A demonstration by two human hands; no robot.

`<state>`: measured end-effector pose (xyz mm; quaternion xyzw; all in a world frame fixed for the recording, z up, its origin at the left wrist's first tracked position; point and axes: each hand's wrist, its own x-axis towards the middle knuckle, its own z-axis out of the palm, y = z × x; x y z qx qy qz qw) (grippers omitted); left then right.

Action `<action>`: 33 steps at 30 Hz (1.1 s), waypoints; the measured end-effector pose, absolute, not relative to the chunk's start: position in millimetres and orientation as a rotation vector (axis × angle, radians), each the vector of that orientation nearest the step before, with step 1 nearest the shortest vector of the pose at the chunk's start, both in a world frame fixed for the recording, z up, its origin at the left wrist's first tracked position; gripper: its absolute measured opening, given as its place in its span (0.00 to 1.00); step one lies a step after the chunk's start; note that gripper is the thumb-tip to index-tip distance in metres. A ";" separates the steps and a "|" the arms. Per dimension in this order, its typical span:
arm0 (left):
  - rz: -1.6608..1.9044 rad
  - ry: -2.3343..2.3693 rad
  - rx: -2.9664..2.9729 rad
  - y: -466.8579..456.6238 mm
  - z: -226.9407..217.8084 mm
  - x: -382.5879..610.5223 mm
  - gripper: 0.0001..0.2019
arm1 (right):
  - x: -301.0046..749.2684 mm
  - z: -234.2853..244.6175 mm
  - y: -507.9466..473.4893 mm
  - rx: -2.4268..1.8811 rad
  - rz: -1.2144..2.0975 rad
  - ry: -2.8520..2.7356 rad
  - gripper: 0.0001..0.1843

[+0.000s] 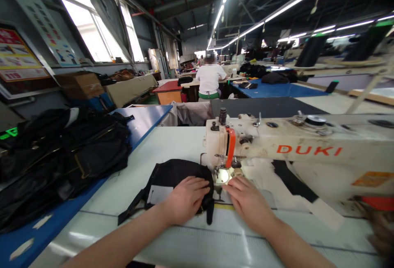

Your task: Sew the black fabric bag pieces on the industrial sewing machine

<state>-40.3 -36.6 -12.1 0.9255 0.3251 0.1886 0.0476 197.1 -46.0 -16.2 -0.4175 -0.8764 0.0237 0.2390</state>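
Observation:
My left hand (188, 198) lies on a black sewn fabric piece (172, 170), its fingers stretched over the right side near the needle area. A grey rectangular patch (158, 194) and loose black straps show on this piece. To the right of the needle, my right hand (246, 198) has its thumb and fingertips pressed together low by the needle plate. Whatever is between those fingertips is too small to make out. The white sewing machine (258, 145), marked DUKI, has a lit lamp over the needle area and an orange lever (230, 148) on its head.
A pile of black garments or bags (61, 157) covers the blue table (144, 124) at left. Under the machine arm lie a black strip (294, 182) and white paper-like pieces (328, 214). Ahead, a person in a white top (211, 77) sits facing away.

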 end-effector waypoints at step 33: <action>1.112 1.235 1.613 -162.1 100.4 -150.7 0.08 | 124.3 100.0 -140.9 -0.944 0.596 -2.175 0.07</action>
